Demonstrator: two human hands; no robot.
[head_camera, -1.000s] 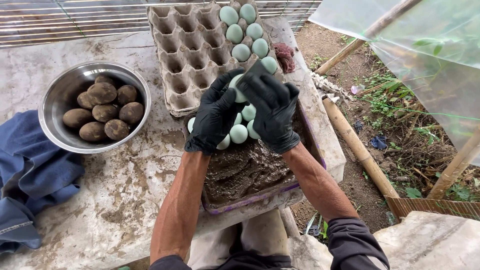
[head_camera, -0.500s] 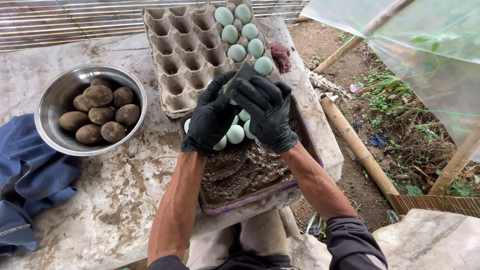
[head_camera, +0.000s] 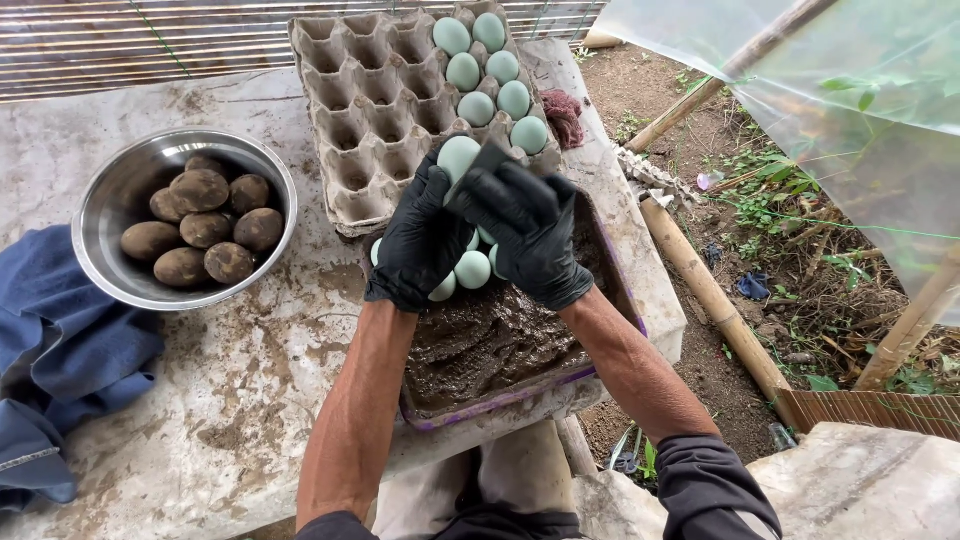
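Note:
My left hand (head_camera: 415, 240), in a black glove, holds a pale green egg (head_camera: 457, 157) up over the far end of a purple-rimmed tray of dark mud (head_camera: 490, 345). A grey scrap of sandpaper or pad (head_camera: 480, 170) is pressed against that egg by my right hand (head_camera: 525, 235), also black-gloved. Several more pale green eggs (head_camera: 472, 269) lie in the tray under my hands. Beyond them stands a grey cardboard egg carton (head_camera: 370, 110), its right columns holding several clean eggs (head_camera: 478, 108).
A steel bowl (head_camera: 120, 190) at left holds several mud-coated eggs (head_camera: 205, 228). A blue cloth (head_camera: 60, 350) hangs over the muddy stone slab's left edge. A reddish rag (head_camera: 566, 112) lies right of the carton. Bamboo poles (head_camera: 705, 285), plastic sheeting and weeds fill the right.
The egg in my left hand has come up higher and shows above the fingers; my right hand still rubs it with the grey scrap. The view shifted slightly.

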